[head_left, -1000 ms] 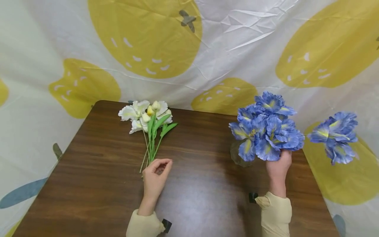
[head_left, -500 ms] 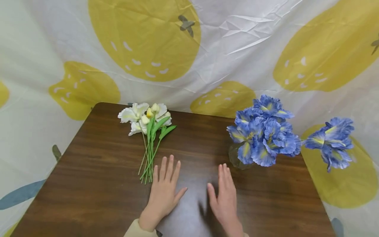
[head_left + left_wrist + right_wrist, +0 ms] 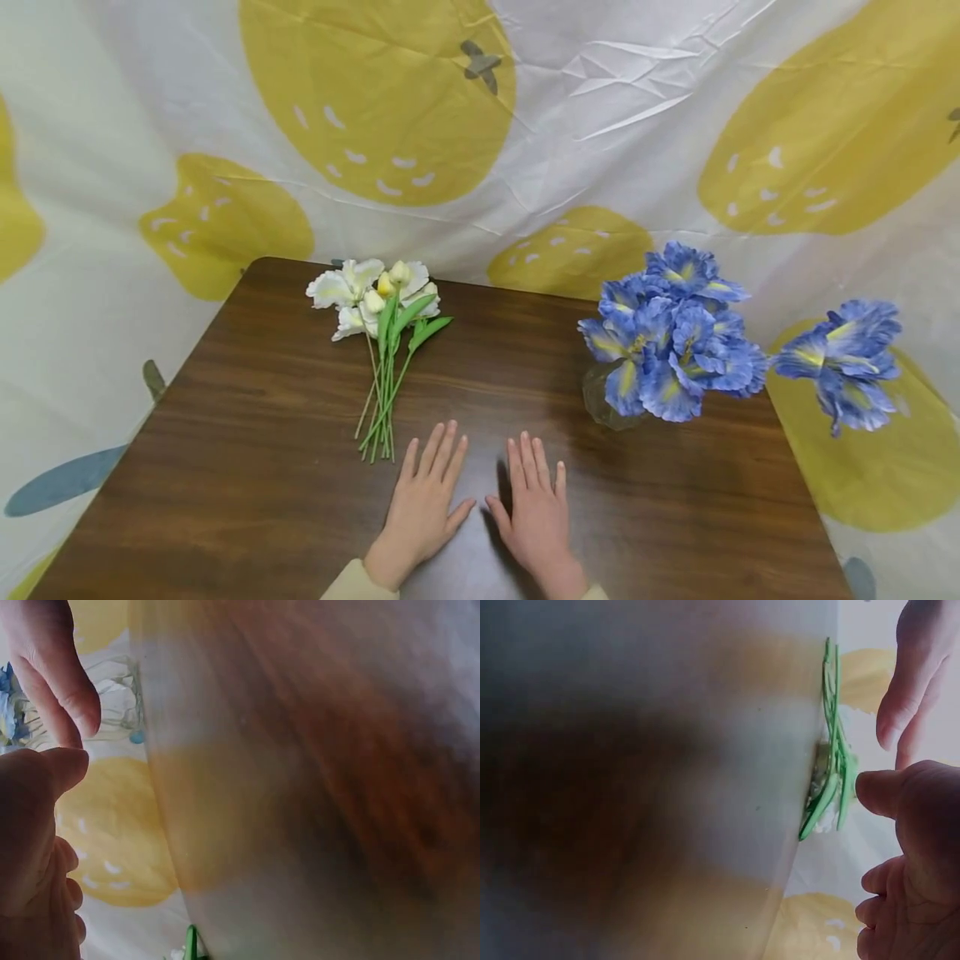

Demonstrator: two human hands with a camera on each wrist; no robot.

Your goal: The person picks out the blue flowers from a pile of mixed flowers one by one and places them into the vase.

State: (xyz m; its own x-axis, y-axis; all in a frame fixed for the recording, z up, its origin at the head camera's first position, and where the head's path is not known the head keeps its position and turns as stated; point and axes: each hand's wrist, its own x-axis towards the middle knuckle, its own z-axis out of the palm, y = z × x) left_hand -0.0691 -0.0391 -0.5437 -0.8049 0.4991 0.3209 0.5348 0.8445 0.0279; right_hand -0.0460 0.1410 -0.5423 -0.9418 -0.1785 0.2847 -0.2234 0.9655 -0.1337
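Both hands are at the front middle of the table, palms down with straight fingers, holding nothing. My left hand (image 3: 422,510) is just right of the stem ends of a bunch of white and pale yellow artificial flowers (image 3: 375,296) with green stems, lying on the table. Beside it, thumbs facing, is my right hand (image 3: 534,515). To the right, several blue artificial irises (image 3: 667,342) stand in a clear glass vase (image 3: 603,400), largely hidden by the blooms. One blue iris (image 3: 840,362) leans far out to the right. In the left wrist view stems show inside the vase (image 3: 120,697).
The dark wooden table (image 3: 247,467) ends at the back against a white cloth (image 3: 570,150) printed with yellow fruit shapes. The leaning iris reaches past the table's right edge.
My right hand has left the irises and come back to the front middle. My left hand has moved off the green stems, its fingers straightened, and settled nearer the right hand.
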